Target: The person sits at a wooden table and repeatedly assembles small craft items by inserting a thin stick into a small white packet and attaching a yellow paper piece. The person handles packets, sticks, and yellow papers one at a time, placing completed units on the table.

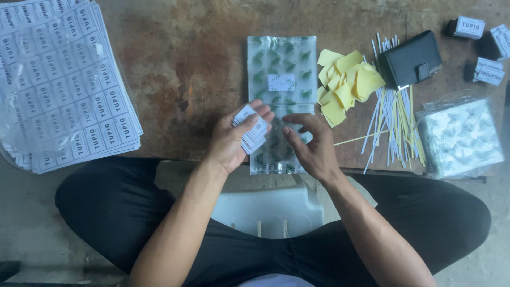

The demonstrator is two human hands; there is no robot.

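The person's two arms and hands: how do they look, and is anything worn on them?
Both arms are bare up to the picture's lower edge; no sleeve shows. The left hand and the right hand wear no gloves, and I see no ring, watch or bracelet on either. The fingers are slender, with short nails. Below the arms, dark black trousers cover the crossed legs.

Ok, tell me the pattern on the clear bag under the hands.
Green leaf sprigs on the clear bag, head view.

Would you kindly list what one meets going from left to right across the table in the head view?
Stack of label sheets → patterned clear bag → yellow paper slips → pile of thin strips → black wallet → stack of patterned bags.
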